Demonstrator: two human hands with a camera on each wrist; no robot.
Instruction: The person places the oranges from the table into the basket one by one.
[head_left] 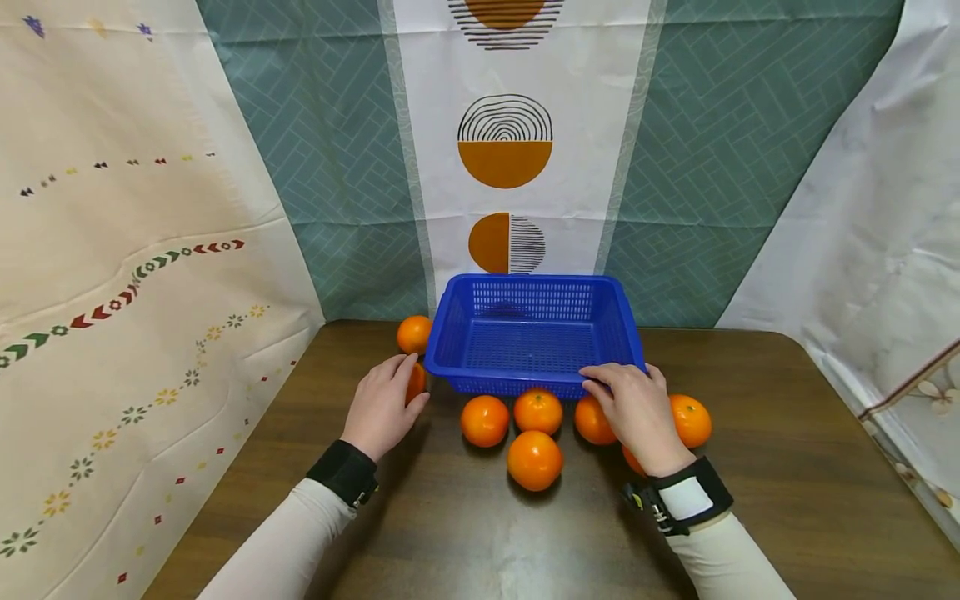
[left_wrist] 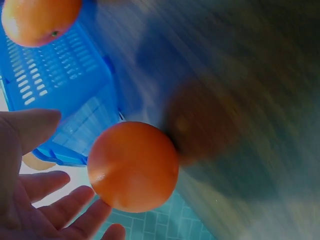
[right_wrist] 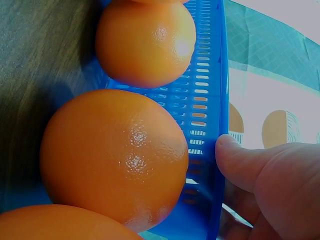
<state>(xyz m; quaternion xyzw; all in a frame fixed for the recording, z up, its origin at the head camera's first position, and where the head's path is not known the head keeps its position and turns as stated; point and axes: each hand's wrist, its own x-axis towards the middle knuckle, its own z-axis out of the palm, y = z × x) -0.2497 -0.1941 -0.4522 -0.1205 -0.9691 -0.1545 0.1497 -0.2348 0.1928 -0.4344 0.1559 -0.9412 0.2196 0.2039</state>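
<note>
A blue plastic basket (head_left: pixel 532 387) with slotted walls stands at the back of the wooden table. My right hand (head_left: pixel 633 408) grips its front rim near the right corner, thumb (right_wrist: pixel 230 147) at the rim's edge. Left of the basket, my left hand (head_left: pixel 384 404) is beside an orange (left_wrist: pixel 132 167), fingers spread and loosely bent, fingertips right at the fruit. From the head, that orange is partly hidden behind the hand. Another orange (head_left: pixel 414 334) sits farther back by the basket's left side. Under and around my right hand lie several oranges, among them one orange (right_wrist: pixel 115 157) close to the front wall.
In front of the basket are an orange (head_left: pixel 484 421), a second orange (head_left: pixel 537 412) and a nearer orange (head_left: pixel 535 460). Patterned cloth (head_left: pixel 337 167) hangs right behind the table, and pale cloth (head_left: pixel 150 350) borders its left side. Brown tabletop (head_left: pixel 450 542) extends toward me.
</note>
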